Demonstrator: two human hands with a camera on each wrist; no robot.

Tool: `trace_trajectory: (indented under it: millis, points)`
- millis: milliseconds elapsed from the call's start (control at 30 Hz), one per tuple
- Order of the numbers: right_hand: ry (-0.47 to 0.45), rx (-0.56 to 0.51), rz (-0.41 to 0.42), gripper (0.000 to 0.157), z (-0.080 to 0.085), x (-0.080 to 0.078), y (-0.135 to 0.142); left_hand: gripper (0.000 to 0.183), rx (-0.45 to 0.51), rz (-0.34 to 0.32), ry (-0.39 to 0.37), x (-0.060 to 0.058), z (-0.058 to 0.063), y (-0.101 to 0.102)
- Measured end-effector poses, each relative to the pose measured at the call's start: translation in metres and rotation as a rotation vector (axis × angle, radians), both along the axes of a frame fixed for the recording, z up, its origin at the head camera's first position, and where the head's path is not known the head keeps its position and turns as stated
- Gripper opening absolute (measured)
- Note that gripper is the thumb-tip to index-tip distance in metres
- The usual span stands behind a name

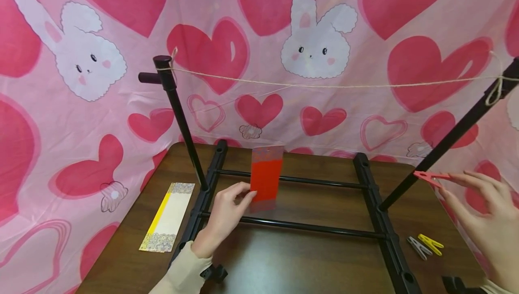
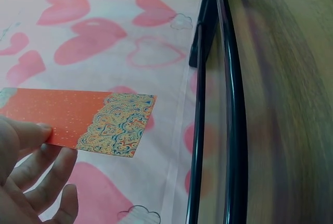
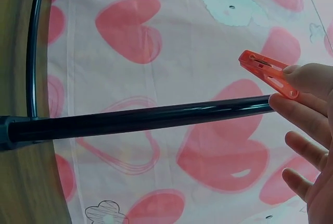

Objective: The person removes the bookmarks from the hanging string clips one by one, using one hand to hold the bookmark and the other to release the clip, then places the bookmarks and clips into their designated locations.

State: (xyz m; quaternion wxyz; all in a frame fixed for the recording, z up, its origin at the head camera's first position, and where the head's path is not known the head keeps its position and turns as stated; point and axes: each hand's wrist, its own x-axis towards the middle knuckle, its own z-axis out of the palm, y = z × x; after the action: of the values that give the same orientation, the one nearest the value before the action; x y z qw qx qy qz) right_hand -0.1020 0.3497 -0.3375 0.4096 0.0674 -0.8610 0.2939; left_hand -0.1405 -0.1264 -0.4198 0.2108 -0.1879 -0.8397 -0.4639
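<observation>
My left hand (image 1: 227,210) pinches a red paper card (image 1: 266,180) by its lower left edge, holding it upright over the black frame. In the left wrist view the card (image 2: 67,114) has a patterned gold and blue band at its end, with thumb and fingers at one long edge. My right hand (image 1: 486,213) pinches a red clothespin (image 1: 431,176) beside the frame's right post. In the right wrist view the clothespin (image 3: 268,73) sits between thumb and index finger, the other fingers spread. A string (image 1: 324,86) runs between the two posts above the card.
A cream card with a yellow stripe (image 1: 168,215) lies on the wooden table (image 1: 284,267) at left. A grey clothespin (image 1: 419,248) and a yellow clothespin (image 1: 431,244) lie at right. The black frame's left post (image 1: 182,122) and right post (image 1: 446,134) lean outward. A pink heart-print cloth (image 1: 259,50) hangs behind.
</observation>
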Motion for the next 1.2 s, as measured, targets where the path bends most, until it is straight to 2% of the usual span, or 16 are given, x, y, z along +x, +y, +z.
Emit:
trace_trajectory:
  millis: [100, 333, 500, 733, 1033, 1200]
  points:
    - [-0.001, 0.000, 0.002, 0.042, -0.002, 0.000, 0.001, 0.011, 0.004, 0.013, -0.002, 0.001, -0.001, -0.004]
    - [-0.080, -0.019, -0.086, 0.043, -0.006, 0.003, 0.002, 0.013, 0.005, 0.037, -0.001, 0.003, -0.006, -0.014]
    - [-0.058, -0.044, -0.052, 0.041, -0.010, 0.002, 0.005, 0.012, 0.026, 0.061, -0.027, 0.005, -0.009, -0.020]
    - [-0.086, -0.059, -0.083, 0.042, -0.019, 0.004, 0.010, 0.014, 0.057, 0.095, -0.064, 0.009, -0.012, -0.028]
    - [-0.112, -0.095, -0.089, 0.042, -0.023, 0.006, 0.011, 0.013, 0.045, 0.127, -0.026, 0.011, -0.010, -0.041]
    - [-0.155, -0.119, -0.123, 0.043, -0.028, 0.007, 0.011, 0.012, 0.030, 0.163, -0.013, 0.013, -0.010, -0.048]
